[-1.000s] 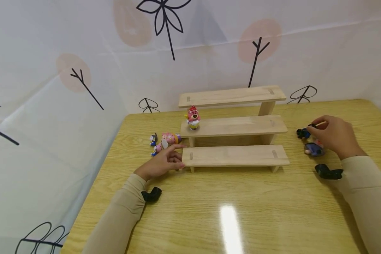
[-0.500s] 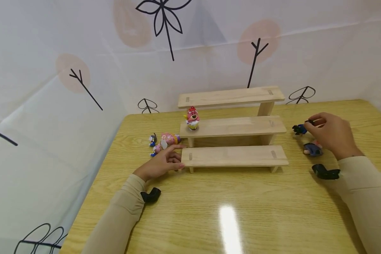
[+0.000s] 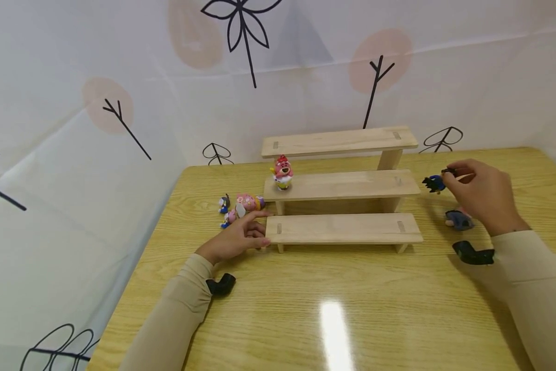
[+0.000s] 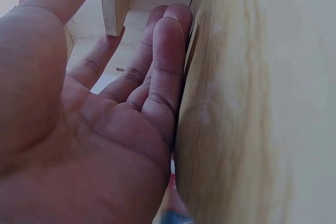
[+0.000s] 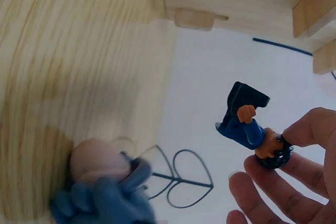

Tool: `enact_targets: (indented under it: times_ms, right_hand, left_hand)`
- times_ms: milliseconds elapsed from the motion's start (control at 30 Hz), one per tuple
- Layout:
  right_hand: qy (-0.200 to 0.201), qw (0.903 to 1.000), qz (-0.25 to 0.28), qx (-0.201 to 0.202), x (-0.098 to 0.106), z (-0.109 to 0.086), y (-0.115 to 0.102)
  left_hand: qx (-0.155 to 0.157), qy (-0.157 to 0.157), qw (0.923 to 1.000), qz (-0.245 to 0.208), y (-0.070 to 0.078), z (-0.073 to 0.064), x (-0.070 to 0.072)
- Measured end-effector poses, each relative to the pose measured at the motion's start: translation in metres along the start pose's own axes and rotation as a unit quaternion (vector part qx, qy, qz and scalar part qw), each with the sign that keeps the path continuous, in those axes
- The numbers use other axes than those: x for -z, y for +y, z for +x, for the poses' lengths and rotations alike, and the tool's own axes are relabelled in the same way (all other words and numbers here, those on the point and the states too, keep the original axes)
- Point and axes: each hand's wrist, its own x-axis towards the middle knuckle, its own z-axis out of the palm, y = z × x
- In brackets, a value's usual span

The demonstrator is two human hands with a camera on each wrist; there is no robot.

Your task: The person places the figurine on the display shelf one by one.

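My right hand (image 3: 484,193) pinches a small toy figure (image 5: 252,124) by its black-haired head, thumb on one side and fingers on the other. The figure has blue clothes and black legs, and is held tilted in the air. My left hand (image 3: 233,236) is at the left end of a wooden three-step display shelf (image 3: 342,228). Its thumb and index finger grip the lowest step's board (image 4: 113,6) from both edges, while the other fingers lie by the tabletop. A pink bear figurine (image 3: 283,173) stands upright on the middle step's left end.
Below my right hand lies a grey-blue figurine (image 3: 459,220) with a pinkish head. Left of the shelf are a pink figurine (image 3: 247,201), a small blue-and-white figure (image 3: 224,204) and another pink one (image 3: 231,215) near my left hand. A patterned cloth (image 3: 305,98) hangs behind the table.
My right hand has lifted the small toy figure off the table and moved it slightly left and away, apart from the grey-blue figurine. My left hand stays on the shelf.
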Motion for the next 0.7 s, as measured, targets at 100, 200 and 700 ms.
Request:
enact_targets:
  times_ms: [100,200,700]
  right_hand:
    - [0.017,0.9998,0.011,0.008,0.001,0.000,-0.007]
    - [0.040,0.9987,0.027,0.019,0.002,-0.002,-0.013]
    - [0.126,0.9811,0.086,0.119,-0.006,-0.008,-0.056]
  left_hand:
    - [-0.003,-0.001,1.0000,0.002,0.001,0.000,0.000]
    - [-0.005,-0.001,1.0000,0.003,0.002,0.000,0.000]
    - [-0.008,-0.005,1.0000,-0.001,0.001,0.000,0.000]
